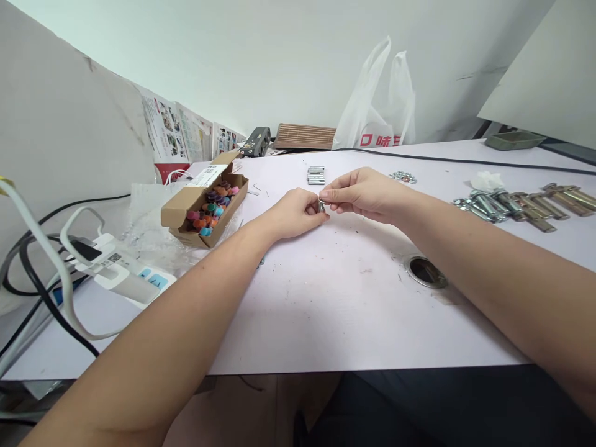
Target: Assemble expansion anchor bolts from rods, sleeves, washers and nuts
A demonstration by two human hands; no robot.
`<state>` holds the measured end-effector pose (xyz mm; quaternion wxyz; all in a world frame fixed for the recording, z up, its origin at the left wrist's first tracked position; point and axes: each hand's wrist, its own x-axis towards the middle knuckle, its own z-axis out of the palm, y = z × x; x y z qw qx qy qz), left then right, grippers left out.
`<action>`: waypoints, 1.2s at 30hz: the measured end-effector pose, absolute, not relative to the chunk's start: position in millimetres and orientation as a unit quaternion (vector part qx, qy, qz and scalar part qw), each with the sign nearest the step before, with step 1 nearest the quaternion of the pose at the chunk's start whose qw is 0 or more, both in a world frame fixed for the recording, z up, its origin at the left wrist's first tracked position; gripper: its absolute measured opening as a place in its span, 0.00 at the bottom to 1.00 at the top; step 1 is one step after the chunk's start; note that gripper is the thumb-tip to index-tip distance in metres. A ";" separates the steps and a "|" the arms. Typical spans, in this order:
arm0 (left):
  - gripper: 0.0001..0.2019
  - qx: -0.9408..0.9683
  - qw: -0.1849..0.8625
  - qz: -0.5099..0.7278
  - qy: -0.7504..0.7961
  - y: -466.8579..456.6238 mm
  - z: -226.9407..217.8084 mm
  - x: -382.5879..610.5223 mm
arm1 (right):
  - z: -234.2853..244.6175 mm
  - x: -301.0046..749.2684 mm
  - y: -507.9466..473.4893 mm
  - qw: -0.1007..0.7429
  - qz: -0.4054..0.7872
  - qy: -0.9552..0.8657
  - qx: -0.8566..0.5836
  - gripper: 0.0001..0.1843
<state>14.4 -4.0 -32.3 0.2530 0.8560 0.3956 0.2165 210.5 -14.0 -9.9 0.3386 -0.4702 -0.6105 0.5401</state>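
My left hand is closed around a small silver metal bolt, gripped between thumb and fingers just over the table. My right hand pinches the top end of the same bolt; its fingertips hide part of it, and I cannot tell whether a nut or washer is there. Just beyond the hands, several silver metal cylinders lie side by side in a small stack. A loose group of nuts and washers rests past my right wrist.
Several large bolts, silver and brass-coloured, lie at the right. An open cardboard box with colourful pieces stands at the left, near a white power strip and cables. A plastic bag is at the back. A round cable hole pierces the table.
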 end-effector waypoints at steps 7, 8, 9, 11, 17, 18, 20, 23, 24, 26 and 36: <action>0.11 0.866 0.257 0.221 0.367 -2.4 -34.7 14.6 | -14.5 206.5 -13.9 0.340 0.534 -0.618 -0.466 0.12; 0.11 0.866 0.254 0.222 0.368 -2.6 -34.4 14.4 | -15.3 206.1 -13.4 0.337 0.536 -0.619 -0.465 0.12; 0.11 0.866 0.253 0.222 0.369 -2.9 -33.9 14.2 | -15.8 205.7 -13.1 0.332 0.536 -0.621 -0.465 0.12; 0.11 0.867 0.257 0.219 0.367 -3.6 -32.7 13.9 | -15.0 205.0 -14.0 0.321 0.524 -0.635 -0.469 0.13; 0.10 0.851 0.258 0.216 0.403 -2.0 -34.2 13.5 | 7.5 214.0 -19.4 0.297 0.339 -0.698 -0.555 0.18; 0.11 0.847 0.258 0.215 0.411 -1.0 -35.3 13.4 | 12.0 219.2 -18.4 0.320 0.318 -0.689 -0.567 0.19; 0.12 0.843 0.265 0.212 0.417 1.0 -37.1 13.3 | 17.9 234.0 -13.8 0.371 0.278 -0.656 -0.596 0.21; 0.11 0.842 0.273 0.209 0.416 2.2 -38.0 13.2 | 17.6 265.9 -2.2 0.375 0.186 -0.597 -0.684 0.19; 0.11 0.843 0.272 0.208 0.416 2.1 -37.7 13.3 | 15.2 278.0 2.4 0.348 0.154 -0.578 -0.722 0.17; 0.11 0.843 0.272 0.205 0.416 1.4 -36.7 13.7 | 7.6 302.0 12.4 0.286 0.099 -0.537 -0.788 0.14; 0.13 0.839 0.277 0.195 0.425 0.1 -33.6 14.6 | -31.8 350.0 46.4 0.188 0.059 -0.542 -0.817 0.20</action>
